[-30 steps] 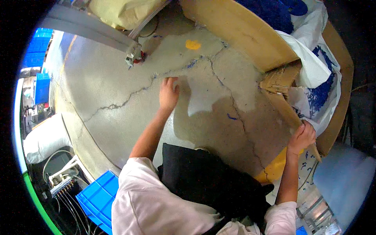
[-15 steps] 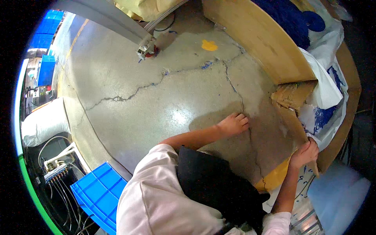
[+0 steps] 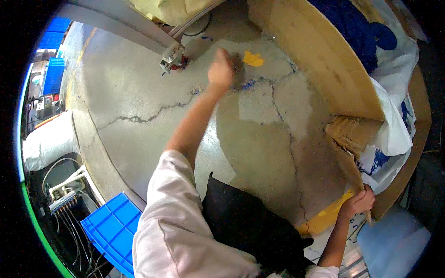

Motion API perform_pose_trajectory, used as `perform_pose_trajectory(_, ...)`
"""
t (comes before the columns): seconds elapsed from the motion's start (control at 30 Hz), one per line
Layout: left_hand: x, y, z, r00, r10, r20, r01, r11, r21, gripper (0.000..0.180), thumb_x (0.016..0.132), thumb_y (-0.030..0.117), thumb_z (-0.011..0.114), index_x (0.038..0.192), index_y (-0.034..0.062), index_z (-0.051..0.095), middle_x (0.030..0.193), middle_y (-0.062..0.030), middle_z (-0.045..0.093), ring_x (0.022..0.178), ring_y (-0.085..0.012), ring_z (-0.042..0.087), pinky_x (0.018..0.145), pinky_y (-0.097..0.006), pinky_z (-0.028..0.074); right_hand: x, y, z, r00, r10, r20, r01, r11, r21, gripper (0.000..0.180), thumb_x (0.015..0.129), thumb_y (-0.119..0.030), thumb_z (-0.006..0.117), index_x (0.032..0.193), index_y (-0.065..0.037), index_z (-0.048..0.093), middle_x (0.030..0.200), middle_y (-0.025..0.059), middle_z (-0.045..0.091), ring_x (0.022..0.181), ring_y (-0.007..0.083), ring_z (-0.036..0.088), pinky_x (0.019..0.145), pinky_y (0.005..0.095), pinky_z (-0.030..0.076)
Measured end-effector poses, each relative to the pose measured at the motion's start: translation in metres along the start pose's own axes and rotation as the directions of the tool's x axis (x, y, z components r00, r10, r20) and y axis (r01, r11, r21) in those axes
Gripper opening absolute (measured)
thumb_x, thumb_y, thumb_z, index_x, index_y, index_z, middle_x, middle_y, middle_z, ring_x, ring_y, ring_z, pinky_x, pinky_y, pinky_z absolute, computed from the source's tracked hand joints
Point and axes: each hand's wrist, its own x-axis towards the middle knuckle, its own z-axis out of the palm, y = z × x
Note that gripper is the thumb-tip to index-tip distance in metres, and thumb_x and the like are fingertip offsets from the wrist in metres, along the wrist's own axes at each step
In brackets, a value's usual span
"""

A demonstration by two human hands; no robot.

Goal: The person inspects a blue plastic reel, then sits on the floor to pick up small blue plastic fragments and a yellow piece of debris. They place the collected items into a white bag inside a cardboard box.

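My left hand is stretched far forward over the concrete floor, close to small blue bits lodged along a crack. Its fingers are blurred and partly hidden, so I cannot tell whether they hold anything. At the right, my right hand is closed around the torn edge of a large cardboard box. Inside that box are a white plastic liner and a heap of dark blue material. One cardboard corner is ripped and creased.
A metal frame leg with a caster stands ahead on the left. A yellow patch marks the floor beyond my left hand. Nearer on the left are a blue plastic crate, a white sack and cabled fittings. Yellow material lies by the box.
My left hand has swung forward and to the left, from the floor near the box to the blue bits. My right hand keeps its grip on the cardboard; the view has shifted slightly.
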Motion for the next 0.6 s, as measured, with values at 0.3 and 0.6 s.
perform_pose_trajectory(0.3,0.116,-0.07,0.02,0.936,-0.346,0.072,0.314,0.907,0.281,0.038,0.087,0.02,0.05,0.123,0.0124,0.039,0.123,-0.0206,0.043,0.113,-0.0371,0.05,0.088,-0.045,0.047,-0.008,0.011,0.001,0.997,0.0,0.082,-0.002,1.0,0.028,0.052,0.098,-0.041,0.022,0.107,-0.004,0.058,0.099,0.016,0.055,0.092,0.036,0.049,0.077,0.0462,0.035)
perform_pose_trajectory(0.6,0.075,-0.067,-0.006,0.972,-0.194,0.131,0.147,0.942,0.302,0.033,0.081,0.01,0.054,0.111,0.0028,0.042,0.108,-0.0212,0.053,0.097,-0.0366,0.058,0.079,-0.044,0.05,-0.006,0.001,-0.003,0.998,0.02,0.066,-0.019,1.0,-0.011,0.061,0.097,-0.048,0.019,0.106,-0.002,0.057,0.098,0.018,0.056,0.09,0.0381,0.049,0.076,0.0469,0.035)
